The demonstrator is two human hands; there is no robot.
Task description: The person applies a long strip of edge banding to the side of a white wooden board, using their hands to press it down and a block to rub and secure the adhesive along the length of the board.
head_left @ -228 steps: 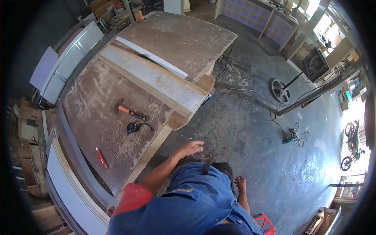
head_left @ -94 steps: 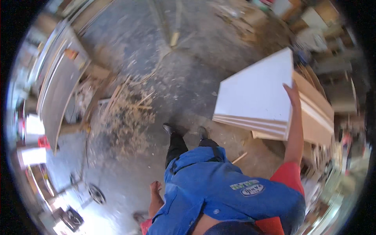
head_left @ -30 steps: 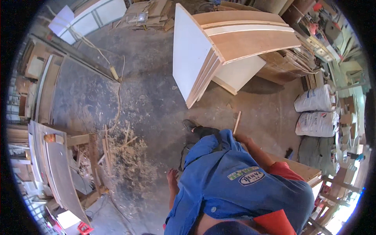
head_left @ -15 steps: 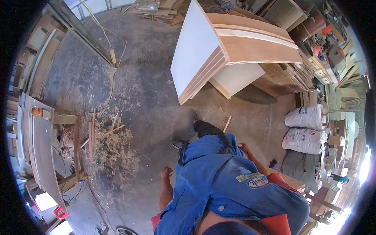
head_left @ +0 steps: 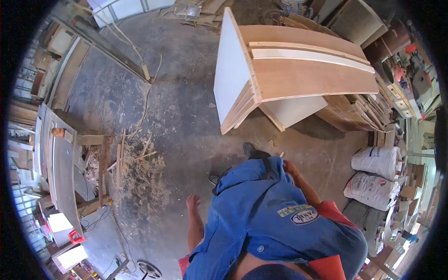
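Note:
My left hand (head_left: 193,202) hangs at my left side over the concrete floor. Its fingers are loosely apart and nothing is in them. Close against the hip of my blue coveralls (head_left: 261,196) is my right hand (head_left: 290,167), its fingers loosely bent, partly hidden, with no object seen in it. Ahead stands a large panel assembly (head_left: 305,77), with a brown board on top, wooden battens along its edges and a white panel (head_left: 232,77) on its left side. Just beyond my right hand, the tip of a wood strip (head_left: 282,154) shows on the floor.
Sawdust and shavings (head_left: 144,182) lie at the left, beside a workbench (head_left: 63,163) with cables under it. A post (head_left: 107,51) with a hanging cable rises at the far left. White sacks (head_left: 371,189) are stacked at the right, near leaning boards and clutter.
My view has shifted, so the panel assembly and sacks sit farther right and lower. My right arm has moved forward along my hip; my feet have changed position.

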